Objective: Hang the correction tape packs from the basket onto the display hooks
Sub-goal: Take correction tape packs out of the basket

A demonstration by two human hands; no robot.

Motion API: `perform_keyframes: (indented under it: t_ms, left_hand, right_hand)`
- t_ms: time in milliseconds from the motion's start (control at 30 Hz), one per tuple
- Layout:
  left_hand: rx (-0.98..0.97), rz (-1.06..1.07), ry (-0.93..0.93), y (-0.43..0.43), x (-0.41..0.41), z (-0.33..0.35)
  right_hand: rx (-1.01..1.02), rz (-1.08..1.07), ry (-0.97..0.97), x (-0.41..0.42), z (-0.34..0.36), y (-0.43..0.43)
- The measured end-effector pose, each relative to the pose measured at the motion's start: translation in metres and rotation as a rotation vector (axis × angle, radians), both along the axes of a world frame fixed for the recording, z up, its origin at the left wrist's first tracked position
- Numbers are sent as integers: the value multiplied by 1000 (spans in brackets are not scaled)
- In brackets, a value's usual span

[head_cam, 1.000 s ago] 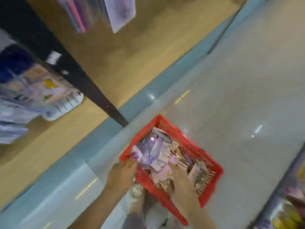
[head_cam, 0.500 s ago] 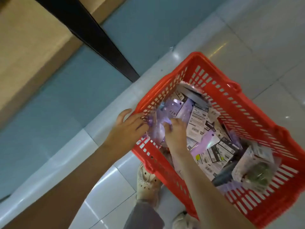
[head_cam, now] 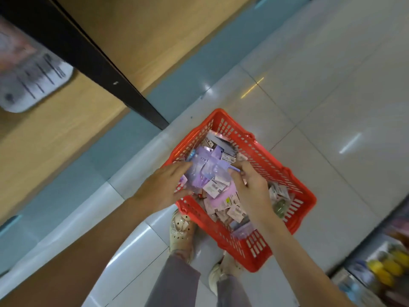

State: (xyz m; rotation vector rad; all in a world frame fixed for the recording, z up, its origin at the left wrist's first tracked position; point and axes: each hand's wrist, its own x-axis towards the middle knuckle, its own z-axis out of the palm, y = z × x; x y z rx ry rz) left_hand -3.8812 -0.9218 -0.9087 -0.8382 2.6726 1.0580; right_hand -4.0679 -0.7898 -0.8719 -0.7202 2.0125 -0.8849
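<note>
Both hands are over the red basket, which sits on the tiled floor by the person's cream shoes. The left hand grips one side of a bunch of purple correction tape packs and the right hand pinches the other side, holding it just above the loose packs heaped in the basket
</note>
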Motion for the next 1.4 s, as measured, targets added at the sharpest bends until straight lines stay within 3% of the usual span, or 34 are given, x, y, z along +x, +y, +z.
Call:
perform_keyframes:
  t_ms: [100,200,333,500,633,1000,1133,1233,1400]
  left_hand:
    - [511,306,27,24,-13,-3]
    - [705,572,68,37,4,-31]
    - [559,980,97,27,50,-60]
    - [395,1277,288,1,109,-90]
    - [395,1303,347,5,103,-104]
    - [271,1277,287,11,62,-74]
    - [352,1119,251,19,52,-63]
    - [536,1009,193,29,43,-61]
    - [720,981,166,40,53,-60]
  right_hand:
    - [-6,16,-84,18,-17,5]
    - [-42,2,-269,47,-47,-3]
    - [-97,-52,-399,78,-99,-18]
    - [-43,112,-239,103,-187,-44]
    - [103,320,-102,112,-220,-54]
    - [59,262,-50,93,-157,-22]
    - [-37,106,-251,73,-112,-16]
    - [-130,17,-439,52,-91,-10]
    - [-133,-41,-628,50,-94,-14]
